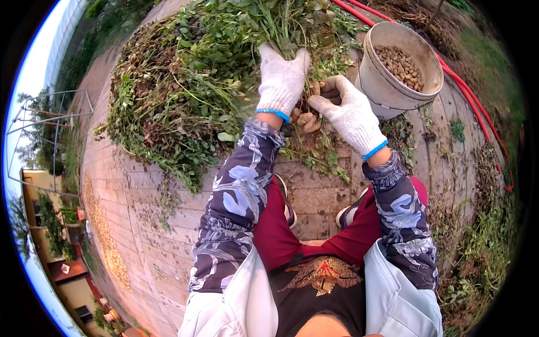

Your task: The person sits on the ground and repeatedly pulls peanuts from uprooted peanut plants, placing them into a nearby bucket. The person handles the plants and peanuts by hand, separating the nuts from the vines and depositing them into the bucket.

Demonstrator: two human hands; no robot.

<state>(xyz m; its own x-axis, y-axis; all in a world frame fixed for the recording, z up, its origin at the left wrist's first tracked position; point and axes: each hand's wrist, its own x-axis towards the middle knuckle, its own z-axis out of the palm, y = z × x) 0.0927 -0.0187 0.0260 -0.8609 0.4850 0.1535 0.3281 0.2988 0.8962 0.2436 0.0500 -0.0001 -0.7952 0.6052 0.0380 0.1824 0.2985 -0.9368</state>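
Note:
My left hand (282, 80), in a white knit glove with a blue cuff edge, is closed around the stems of a bunch of peanut plants (273, 25). Peanut pods (307, 121) hang from the roots just below and between my hands. My right hand (347, 111), gloved the same way, is beside the roots, with thumb and fingertips curled at a pod (316, 87); whether they grip it is hard to tell. A dirty white plastic bucket (385, 94) at the upper right holds many loose peanuts (400, 65).
A big heap of peanut plants (168, 97) lies on the paved ground (177, 210) at upper left. Red hoses (467, 90) curve behind the bucket. Pulled plants (476, 261) lie at lower right. My shoes (348, 212) stand below my hands, and a yellowish strip of spread material (103, 231) is far left.

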